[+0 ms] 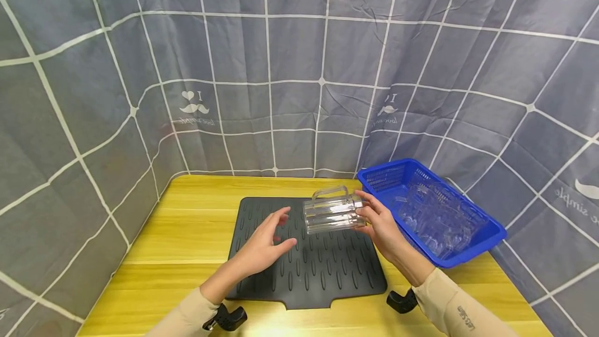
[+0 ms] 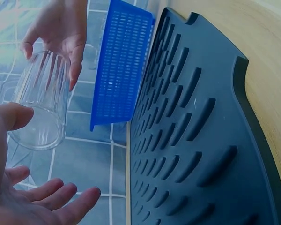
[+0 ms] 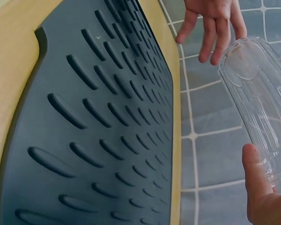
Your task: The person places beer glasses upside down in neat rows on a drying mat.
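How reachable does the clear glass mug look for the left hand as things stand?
Probably yes: the left hand holds nothing, its fingers are apart, and nothing shows between it and the glass mug. The right hand grips only the far end, leaving the near end free.

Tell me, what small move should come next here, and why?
Probably the left grip should close on the free end of the glass mug: it is open, facing that end without touching it, while the right grip alone holds the glass mug by its other end, sideways above the dark mat.
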Motion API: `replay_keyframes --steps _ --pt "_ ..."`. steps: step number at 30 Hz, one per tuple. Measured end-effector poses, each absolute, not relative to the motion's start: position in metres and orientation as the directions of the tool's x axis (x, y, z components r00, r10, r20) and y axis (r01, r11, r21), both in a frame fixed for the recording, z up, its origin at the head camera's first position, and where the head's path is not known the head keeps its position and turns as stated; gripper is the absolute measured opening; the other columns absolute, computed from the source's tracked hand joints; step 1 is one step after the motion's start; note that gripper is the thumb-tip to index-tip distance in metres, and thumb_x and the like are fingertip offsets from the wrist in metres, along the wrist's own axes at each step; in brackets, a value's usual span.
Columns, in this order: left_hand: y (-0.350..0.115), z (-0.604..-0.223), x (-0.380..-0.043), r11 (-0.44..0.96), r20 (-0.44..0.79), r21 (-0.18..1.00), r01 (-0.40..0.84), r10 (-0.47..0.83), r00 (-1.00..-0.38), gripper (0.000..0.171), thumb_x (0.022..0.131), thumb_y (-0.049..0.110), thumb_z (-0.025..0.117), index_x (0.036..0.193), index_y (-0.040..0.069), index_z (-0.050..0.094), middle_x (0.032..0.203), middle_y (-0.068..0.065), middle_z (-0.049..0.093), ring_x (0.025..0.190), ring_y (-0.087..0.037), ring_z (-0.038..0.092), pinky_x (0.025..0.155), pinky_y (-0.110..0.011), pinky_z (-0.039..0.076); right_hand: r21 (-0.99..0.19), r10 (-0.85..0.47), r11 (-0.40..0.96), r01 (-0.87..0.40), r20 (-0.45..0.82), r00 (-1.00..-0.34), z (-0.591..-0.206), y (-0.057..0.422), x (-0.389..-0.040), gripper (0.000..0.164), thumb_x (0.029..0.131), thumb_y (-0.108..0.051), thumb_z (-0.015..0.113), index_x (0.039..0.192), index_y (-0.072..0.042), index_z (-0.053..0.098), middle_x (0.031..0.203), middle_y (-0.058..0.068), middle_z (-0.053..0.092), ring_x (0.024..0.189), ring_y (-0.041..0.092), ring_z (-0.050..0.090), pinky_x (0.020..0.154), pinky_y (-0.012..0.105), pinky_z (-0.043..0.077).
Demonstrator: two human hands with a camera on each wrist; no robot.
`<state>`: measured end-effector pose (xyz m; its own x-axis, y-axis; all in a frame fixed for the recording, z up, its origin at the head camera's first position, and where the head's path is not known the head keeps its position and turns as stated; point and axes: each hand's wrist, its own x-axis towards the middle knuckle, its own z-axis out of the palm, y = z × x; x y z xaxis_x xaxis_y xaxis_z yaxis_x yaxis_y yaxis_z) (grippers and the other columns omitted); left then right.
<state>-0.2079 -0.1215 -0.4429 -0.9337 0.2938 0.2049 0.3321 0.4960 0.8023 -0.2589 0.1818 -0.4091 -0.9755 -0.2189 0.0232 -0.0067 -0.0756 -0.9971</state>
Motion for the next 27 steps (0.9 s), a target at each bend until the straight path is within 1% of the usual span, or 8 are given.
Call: replay_keyframes --steps 2,7,13,18,20,25,27 --pt "-0.12 -0.443 -0.208 0.49 0.213 0.805 0.335 0.289 -0.933 0.076 0.095 0.039 0.07 0.158 0.021 0.031 0.147 -0.006 0.047 0.133 -0.026 0.051 0.099 -0.05 0.051 -0.998 -0.215 -0.063 0.001 0.013 -0.977 -0.412 0.18 -0.258 0.057 0.098 -0.008 0.051 0.153 -0.009 0.037 0.12 0.006 0.053 0.096 0.014 0.063 0.081 0.034 0.058" --pt "-0.117 -0.444 -0.211 0.49 0.22 0.807 0.33 0.269 -0.938 0.077 0.094 0.039 0.072 0.157 0.021 0.032 0.145 -0.006 0.048 0.131 -0.024 0.051 0.096 -0.046 0.053 -0.998 -0.211 -0.058 0.003 0.009 -0.978 -0.417 0.176 -0.257 0.057 0.097 -0.008 0.052 0.152 -0.009 0.038 0.118 0.006 0.053 0.096 0.014 0.064 0.08 0.034 0.057" --pt "-0.119 -0.445 -0.213 0.479 0.179 0.826 0.297 0.276 -0.944 0.08 0.094 0.038 0.072 0.158 0.02 0.029 0.148 -0.009 0.046 0.135 -0.031 0.05 0.095 -0.045 0.053 -0.998 -0.219 -0.063 0.021 -0.007 -0.976 -0.422 0.17 -0.254 0.057 0.097 -0.009 0.052 0.152 -0.009 0.038 0.128 0.011 0.05 0.1 0.016 0.062 0.081 0.035 0.057" --pt "-0.119 -0.445 -0.213 0.456 0.151 0.847 0.273 0.286 -0.946 0.084 0.093 0.041 0.073 0.16 0.022 0.026 0.15 -0.007 0.043 0.136 -0.029 0.049 0.095 -0.042 0.053 -0.998 -0.223 -0.063 0.028 -0.013 -0.975 -0.425 0.163 -0.252 0.056 0.096 -0.008 0.052 0.151 -0.009 0.04 0.12 0.009 0.05 0.098 0.017 0.062 0.081 0.037 0.057" --pt "-0.118 -0.445 -0.213 0.441 0.155 0.855 0.272 0.283 -0.947 0.084 0.093 0.039 0.073 0.16 0.021 0.026 0.15 -0.007 0.043 0.135 -0.028 0.05 0.095 -0.041 0.053 -0.997 -0.221 -0.073 0.031 -0.014 -0.975 -0.427 0.16 -0.251 0.055 0.096 -0.007 0.052 0.149 -0.009 0.042 0.117 0.009 0.05 0.097 0.018 0.063 0.081 0.038 0.057" --pt "-0.119 -0.445 -0.213 0.41 0.162 0.872 0.269 0.277 -0.947 0.081 0.094 0.031 0.073 0.159 0.021 0.026 0.15 -0.008 0.043 0.134 -0.027 0.05 0.096 -0.044 0.053 -0.994 -0.224 -0.104 0.03 -0.006 -0.975 -0.428 0.154 -0.25 0.054 0.095 -0.006 0.052 0.148 -0.008 0.043 0.115 0.009 0.051 0.097 0.02 0.062 0.081 0.04 0.058" --pt "-0.12 -0.445 -0.213 0.405 0.163 0.875 0.267 0.274 -0.948 0.081 0.094 0.031 0.073 0.159 0.022 0.026 0.15 -0.007 0.044 0.134 -0.026 0.051 0.097 -0.046 0.052 -0.993 -0.223 -0.115 0.03 -0.003 -0.975 -0.429 0.152 -0.25 0.054 0.095 -0.006 0.052 0.148 -0.008 0.043 0.115 0.009 0.052 0.096 0.02 0.062 0.08 0.041 0.057"
